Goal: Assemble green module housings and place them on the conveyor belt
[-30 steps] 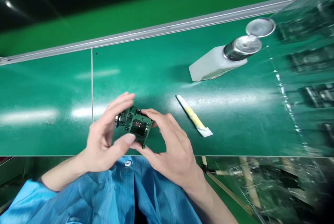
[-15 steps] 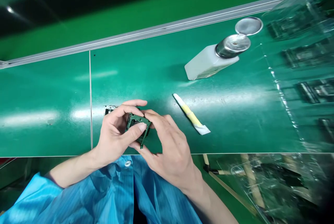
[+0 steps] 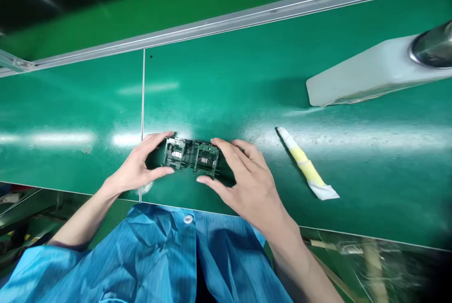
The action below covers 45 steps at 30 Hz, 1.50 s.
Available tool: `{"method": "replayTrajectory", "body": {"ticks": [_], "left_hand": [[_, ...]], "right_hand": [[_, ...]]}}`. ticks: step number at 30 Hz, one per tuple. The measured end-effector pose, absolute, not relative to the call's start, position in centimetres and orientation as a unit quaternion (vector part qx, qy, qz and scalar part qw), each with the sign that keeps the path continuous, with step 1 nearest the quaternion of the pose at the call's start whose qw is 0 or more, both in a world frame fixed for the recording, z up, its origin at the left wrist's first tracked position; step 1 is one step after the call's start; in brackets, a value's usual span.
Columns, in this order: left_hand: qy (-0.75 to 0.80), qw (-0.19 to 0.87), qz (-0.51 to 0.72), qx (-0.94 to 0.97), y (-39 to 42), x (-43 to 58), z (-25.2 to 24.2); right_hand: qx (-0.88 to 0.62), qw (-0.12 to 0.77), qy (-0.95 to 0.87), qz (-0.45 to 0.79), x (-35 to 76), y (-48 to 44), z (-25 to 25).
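Note:
Two small green circuit boards with open frames and pins sit side by side on the green tabletop, their near edges touching or almost so. At the left circuit board (image 3: 175, 153), my left hand (image 3: 132, 167) has its thumb on the near edge and a finger on the far edge. My right hand (image 3: 252, 183) grips the right circuit board (image 3: 205, 159) the same way, thumb in front and forefinger behind. The remaining fingers of both hands are partly hidden.
A white stick-like tool wrapped with yellow tape (image 3: 307, 166) lies right of my right hand. Farther back at the right stands a pale bottle (image 3: 360, 75) with a metal top, partly cut off. A metal rail (image 3: 226, 23) runs along the table's back edge.
The board held between both hands has come down beside the other one on the table. My hands have moved apart, one to each board. The view has shifted, bringing the bottle nearer the right edge.

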<state>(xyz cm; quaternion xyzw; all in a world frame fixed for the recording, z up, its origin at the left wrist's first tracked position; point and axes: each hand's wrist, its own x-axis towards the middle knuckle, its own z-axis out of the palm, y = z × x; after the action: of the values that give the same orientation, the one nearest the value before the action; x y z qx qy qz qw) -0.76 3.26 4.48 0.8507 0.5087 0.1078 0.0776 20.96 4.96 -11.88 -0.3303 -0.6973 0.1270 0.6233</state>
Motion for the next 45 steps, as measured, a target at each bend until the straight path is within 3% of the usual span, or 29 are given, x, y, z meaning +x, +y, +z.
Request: {"method": "replayTrajectory", "body": {"ticks": [5, 12, 17, 20, 23, 26, 29, 36, 45], "left_hand": [[0.484, 0.112, 0.177, 0.849, 3.1, 0.0, 2.9], [0.414, 0.279, 0.291, 0.816, 2.6, 0.3, 1.9], [0.395, 0.292, 0.310, 0.814, 2.7, 0.7, 1.4], [0.391, 0.266, 0.292, 0.831, 2.6, 0.7, 1.7], [0.381, 0.147, 0.249, 0.878, 2.1, 1.2, 2.9], [0.368, -0.016, 0.163, 0.915, 1.3, 2.5, 4.7], [0.364, -0.090, 0.075, 0.924, 0.5, 4.0, 6.1], [0.354, -0.116, 0.021, 0.928, -0.2, 5.4, 6.7], [0.382, -0.028, 0.074, 0.921, -0.1, 4.0, 5.7]], "right_hand": [[-0.324, 0.609, -0.718, 0.099, 21.3, 3.6, -9.7], [-0.369, 0.545, -0.753, -0.002, 23.7, 0.4, -5.5], [-0.379, 0.522, -0.764, -0.034, 24.1, -0.6, -4.3], [-0.376, 0.529, -0.761, -0.021, 24.3, -0.4, -5.0], [-0.333, 0.584, -0.739, 0.036, 24.0, 0.6, -7.1], [-0.276, 0.646, -0.689, 0.178, 23.1, 1.6, -9.8], [-0.229, 0.687, -0.620, 0.302, 21.7, 2.1, -12.2], [-0.182, 0.731, -0.568, 0.332, 20.6, 1.8, -13.5], [-0.277, 0.669, -0.643, 0.250, 22.4, 0.5, -12.3]]}}
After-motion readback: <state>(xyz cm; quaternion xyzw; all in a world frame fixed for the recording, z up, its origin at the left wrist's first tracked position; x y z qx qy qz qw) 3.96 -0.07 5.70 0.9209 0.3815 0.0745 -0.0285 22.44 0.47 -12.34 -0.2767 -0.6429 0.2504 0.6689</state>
